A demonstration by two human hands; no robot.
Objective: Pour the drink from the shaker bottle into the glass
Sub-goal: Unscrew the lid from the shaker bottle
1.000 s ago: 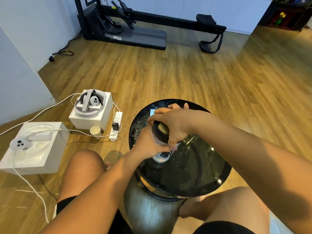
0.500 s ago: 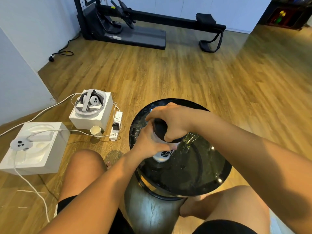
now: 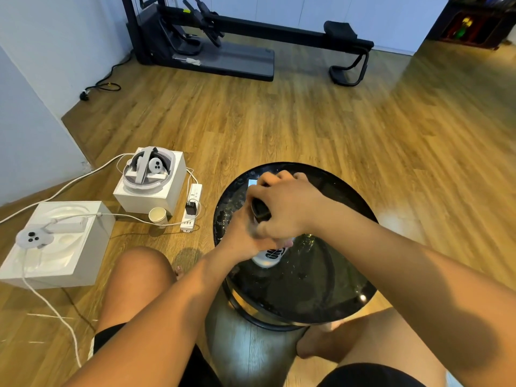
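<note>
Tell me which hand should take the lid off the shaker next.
Right. The right hand sits on top of the lid with its fingers curled round it, while the left hand grips the shaker lower down and is better left steadying it.

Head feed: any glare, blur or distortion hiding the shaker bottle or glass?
Head view: mostly sharp, wide-angle bending at edges; glints speckle the black table; left hand and right hand cover most of the shaker bottle; the glass shows only as glints.
</note>
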